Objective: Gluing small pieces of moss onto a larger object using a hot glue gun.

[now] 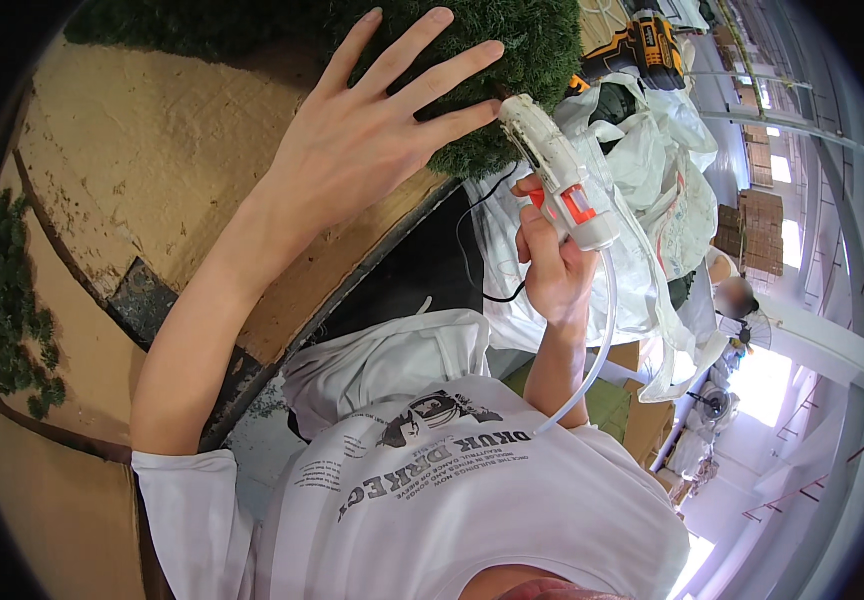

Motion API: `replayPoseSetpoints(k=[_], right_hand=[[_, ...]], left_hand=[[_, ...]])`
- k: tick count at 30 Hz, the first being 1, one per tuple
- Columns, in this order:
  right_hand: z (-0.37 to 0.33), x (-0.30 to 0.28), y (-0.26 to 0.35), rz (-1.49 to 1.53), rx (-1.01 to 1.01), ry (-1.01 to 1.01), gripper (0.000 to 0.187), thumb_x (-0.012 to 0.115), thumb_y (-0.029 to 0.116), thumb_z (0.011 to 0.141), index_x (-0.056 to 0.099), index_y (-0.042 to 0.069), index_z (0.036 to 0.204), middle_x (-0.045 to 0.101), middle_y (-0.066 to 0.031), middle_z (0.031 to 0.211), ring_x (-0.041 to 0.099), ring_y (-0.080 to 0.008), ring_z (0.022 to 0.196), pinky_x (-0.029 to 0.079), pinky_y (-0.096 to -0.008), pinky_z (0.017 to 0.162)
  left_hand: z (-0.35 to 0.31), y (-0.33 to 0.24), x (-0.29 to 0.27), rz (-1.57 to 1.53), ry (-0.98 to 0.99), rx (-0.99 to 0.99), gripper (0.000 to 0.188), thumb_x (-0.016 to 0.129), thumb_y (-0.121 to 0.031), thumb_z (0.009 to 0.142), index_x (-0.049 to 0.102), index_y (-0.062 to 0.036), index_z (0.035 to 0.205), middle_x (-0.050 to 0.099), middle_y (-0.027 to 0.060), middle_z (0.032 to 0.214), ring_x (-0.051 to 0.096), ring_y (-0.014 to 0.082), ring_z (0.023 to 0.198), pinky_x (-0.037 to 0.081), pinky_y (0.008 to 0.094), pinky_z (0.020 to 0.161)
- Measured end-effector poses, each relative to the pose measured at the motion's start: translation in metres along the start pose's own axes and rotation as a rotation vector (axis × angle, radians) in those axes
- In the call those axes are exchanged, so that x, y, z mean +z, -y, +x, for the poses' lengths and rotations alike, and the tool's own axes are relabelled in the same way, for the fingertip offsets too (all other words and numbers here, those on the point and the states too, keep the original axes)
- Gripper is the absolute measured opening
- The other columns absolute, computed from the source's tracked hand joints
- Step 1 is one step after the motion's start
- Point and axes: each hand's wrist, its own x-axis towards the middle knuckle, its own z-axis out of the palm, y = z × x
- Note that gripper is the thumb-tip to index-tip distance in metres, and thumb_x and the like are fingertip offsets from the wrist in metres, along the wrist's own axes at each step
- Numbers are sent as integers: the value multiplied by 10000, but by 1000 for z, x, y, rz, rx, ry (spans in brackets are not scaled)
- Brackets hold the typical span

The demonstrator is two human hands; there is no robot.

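My left hand (382,130) is spread wide over a bushy piece of green artificial foliage (542,60). Whether its palm presses on the greenery cannot be made out. In my right hand (557,270) is a white hot glue gun (547,165) with an orange trigger, its front end angled toward the foliage and close to the outermost fingertip of my left hand. A finger lies at the trigger. From the rear of the glue gun a long translucent glue stick (607,320) curves down. The nozzle tip is hidden.
Worn cardboard (152,130) covers the bench under the foliage. Smaller green sprigs (12,300) lie at the left. A black cord (462,240) loops beside white plastic sacks (642,220). A yellow-and-black power drill (657,50) sits beyond. Stacked cartons (760,232) and another person (735,295) are farther off.
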Motion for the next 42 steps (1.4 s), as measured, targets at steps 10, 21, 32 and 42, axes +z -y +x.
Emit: replayPoseSetpoints(k=[10,21,32,42], right_hand=[[3,-4,-11,-96,-77,26,218,571,31,968,622,-47,1165,625,-84,1028,483,-74,550,376,-244,492],[4,-5,-8,-198,-127,29,145,572,64,979,626,-31,1075,606,-45,887,481,-65,547,371,-238,485],[6,-9,-16,-229,-177,66,130,578,81,987,611,-17,1065,602,-42,890,481,-60,562,374,-236,486],[4,-6,-13,-116,-69,36,139,577,80,985,602,-22,1077,599,-54,915,471,-64,567,376,-239,487]], left_hand=[[0,1,0,15,-4,7,423,669,-280,934,669,-217,1352,347,77,1668,258,396,1555,233,647,1230],[0,-2,-7,30,41,-3,443,673,-275,923,665,-224,1363,345,78,1669,250,392,1558,219,641,1237],[0,-2,-7,28,38,-3,432,659,-280,927,675,-207,1353,359,83,1663,258,390,1554,203,647,1240],[1,-2,-8,1,30,-7,449,658,-321,924,672,-205,1358,366,86,1658,271,387,1547,196,647,1241]])
